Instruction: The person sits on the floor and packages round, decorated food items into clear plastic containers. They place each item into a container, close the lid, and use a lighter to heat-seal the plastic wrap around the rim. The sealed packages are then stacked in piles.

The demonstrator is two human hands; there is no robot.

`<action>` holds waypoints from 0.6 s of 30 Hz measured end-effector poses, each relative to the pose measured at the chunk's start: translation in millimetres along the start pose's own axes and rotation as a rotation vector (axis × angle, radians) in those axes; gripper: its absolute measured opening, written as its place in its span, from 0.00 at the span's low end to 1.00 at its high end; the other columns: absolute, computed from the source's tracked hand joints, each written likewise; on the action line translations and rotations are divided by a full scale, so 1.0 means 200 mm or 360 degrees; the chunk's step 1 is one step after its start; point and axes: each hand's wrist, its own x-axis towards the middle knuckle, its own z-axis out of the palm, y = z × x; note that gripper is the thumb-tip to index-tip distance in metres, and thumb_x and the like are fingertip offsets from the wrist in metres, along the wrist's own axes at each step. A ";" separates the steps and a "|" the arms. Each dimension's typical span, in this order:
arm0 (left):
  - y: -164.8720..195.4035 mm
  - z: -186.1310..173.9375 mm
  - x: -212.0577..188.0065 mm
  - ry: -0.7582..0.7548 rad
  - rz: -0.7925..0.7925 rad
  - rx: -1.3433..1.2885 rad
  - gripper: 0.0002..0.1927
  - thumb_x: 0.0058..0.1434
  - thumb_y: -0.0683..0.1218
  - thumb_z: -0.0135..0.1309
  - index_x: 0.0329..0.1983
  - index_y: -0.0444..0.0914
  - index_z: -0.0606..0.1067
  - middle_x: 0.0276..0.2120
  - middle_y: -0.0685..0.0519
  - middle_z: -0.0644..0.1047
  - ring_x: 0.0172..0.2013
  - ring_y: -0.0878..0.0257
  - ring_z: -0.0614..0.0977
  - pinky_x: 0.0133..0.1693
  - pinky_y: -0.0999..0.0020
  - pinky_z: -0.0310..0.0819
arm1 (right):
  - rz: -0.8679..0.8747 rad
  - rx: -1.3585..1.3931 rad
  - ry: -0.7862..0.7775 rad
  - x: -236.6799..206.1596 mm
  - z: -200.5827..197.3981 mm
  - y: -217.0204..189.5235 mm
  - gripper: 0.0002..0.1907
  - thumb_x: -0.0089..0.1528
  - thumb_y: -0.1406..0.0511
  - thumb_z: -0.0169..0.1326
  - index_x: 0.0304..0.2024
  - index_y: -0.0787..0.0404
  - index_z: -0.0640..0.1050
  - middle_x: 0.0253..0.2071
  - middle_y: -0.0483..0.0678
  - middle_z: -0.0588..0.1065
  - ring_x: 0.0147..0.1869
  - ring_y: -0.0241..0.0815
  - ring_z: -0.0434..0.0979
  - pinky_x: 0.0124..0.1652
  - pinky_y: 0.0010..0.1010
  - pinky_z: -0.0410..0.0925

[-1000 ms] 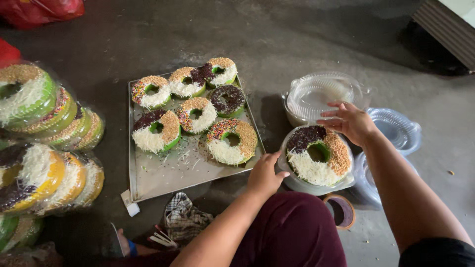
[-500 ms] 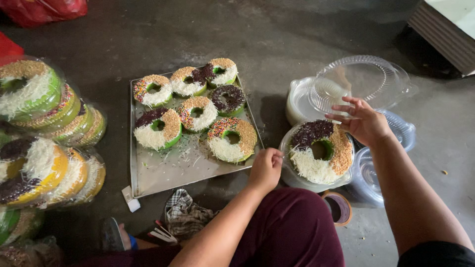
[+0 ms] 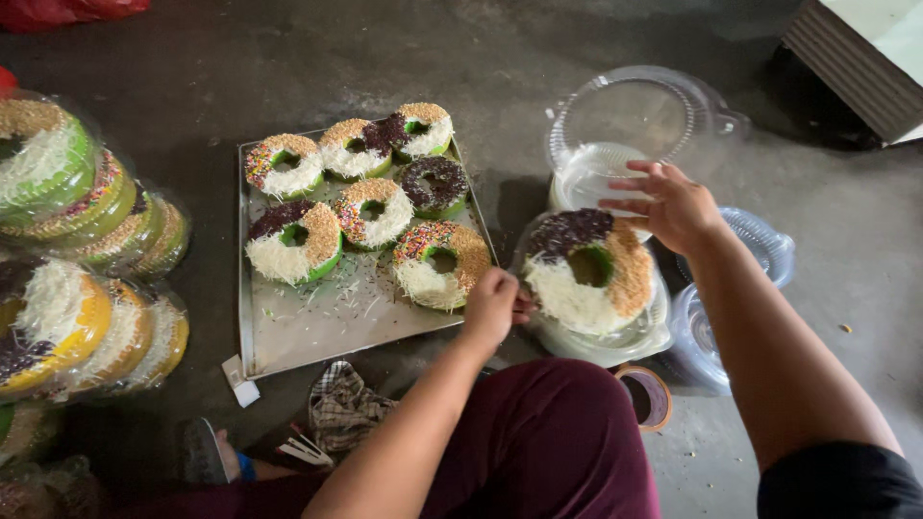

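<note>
Ring cake (image 3: pixel 586 272), green-bodied and topped with grated cheese, chocolate sprinkles and crushed nuts, is sitting in a clear plastic container base (image 3: pixel 615 341) on the grey floor, just right of the metal tray (image 3: pixel 317 327). Left hand (image 3: pixel 492 306) is curling loosely closed against the base's near-left rim (whether it is pinching the rim cannot be told), while right hand (image 3: pixel 673 204) is hovering over the cake's far side, fingers spread, grasping nothing. Six smaller ring cakes (image 3: pixel 370 207) are lying on the tray; clear hinged lid (image 3: pixel 639 115) is standing open beyond.

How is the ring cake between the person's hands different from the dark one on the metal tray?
The ring cake between the hands is larger, sits in a clear plastic container, and carries three toppings in patches. The dark ring cake is smaller, lies on the metal tray, and is all chocolate sprinkles. Both have green centres.
</note>
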 end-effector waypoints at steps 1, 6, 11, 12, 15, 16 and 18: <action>0.01 -0.04 -0.01 0.0019 -0.0028 -0.0028 0.09 0.73 0.46 0.44 0.40 0.37 0.70 0.31 0.51 0.78 0.29 0.60 0.84 0.26 0.69 0.78 | 0.0009 -0.0048 -0.0006 0.01 0.02 0.02 0.26 0.72 0.58 0.30 0.68 0.65 0.60 0.64 0.65 0.68 0.65 0.65 0.73 0.62 0.56 0.67; 0.07 -0.14 -0.07 0.0090 -0.0121 -0.0174 0.06 0.72 0.45 0.44 0.42 0.38 0.69 0.33 0.52 0.76 0.32 0.60 0.83 0.32 0.67 0.81 | -0.0094 -0.0181 -0.0012 0.09 0.12 0.10 0.24 0.72 0.61 0.37 0.68 0.64 0.64 0.67 0.57 0.68 0.67 0.54 0.73 0.65 0.47 0.67; 0.11 -0.15 -0.10 0.0020 -0.0114 -0.0249 0.05 0.72 0.44 0.43 0.42 0.39 0.68 0.33 0.51 0.76 0.33 0.60 0.83 0.34 0.64 0.82 | -0.0552 -0.0721 0.0331 -0.09 0.09 0.12 0.24 0.64 0.70 0.54 0.63 0.62 0.71 0.64 0.56 0.73 0.68 0.52 0.73 0.66 0.46 0.66; 0.11 -0.15 -0.10 0.0015 -0.0122 -0.0265 0.04 0.71 0.43 0.42 0.43 0.39 0.68 0.33 0.51 0.76 0.33 0.60 0.83 0.34 0.64 0.83 | -0.0600 -0.0898 0.0450 -0.16 0.09 0.13 0.26 0.61 0.70 0.56 0.63 0.60 0.72 0.62 0.56 0.75 0.67 0.52 0.74 0.65 0.46 0.67; 0.11 -0.17 -0.11 0.0042 -0.0231 -0.0209 0.07 0.71 0.46 0.42 0.43 0.38 0.68 0.34 0.49 0.78 0.34 0.59 0.84 0.38 0.63 0.86 | -0.1377 -0.1440 0.0206 -0.38 0.09 0.13 0.26 0.59 0.76 0.56 0.60 0.63 0.72 0.66 0.54 0.73 0.79 0.48 0.66 0.78 0.46 0.59; 0.11 -0.17 -0.10 0.0040 -0.0217 -0.0252 0.07 0.70 0.47 0.43 0.43 0.38 0.68 0.33 0.49 0.78 0.33 0.59 0.83 0.37 0.62 0.85 | -0.1429 -0.1623 0.0187 -0.43 0.11 0.15 0.27 0.57 0.73 0.60 0.59 0.62 0.73 0.66 0.54 0.72 0.79 0.50 0.64 0.77 0.48 0.58; 0.11 -0.16 -0.07 0.0030 -0.0193 -0.0335 0.09 0.69 0.49 0.43 0.44 0.39 0.67 0.32 0.49 0.76 0.32 0.58 0.82 0.36 0.60 0.83 | -0.1522 -0.1992 0.0152 -0.54 0.16 0.18 0.30 0.52 0.67 0.67 0.57 0.60 0.74 0.66 0.54 0.71 0.79 0.54 0.59 0.75 0.51 0.57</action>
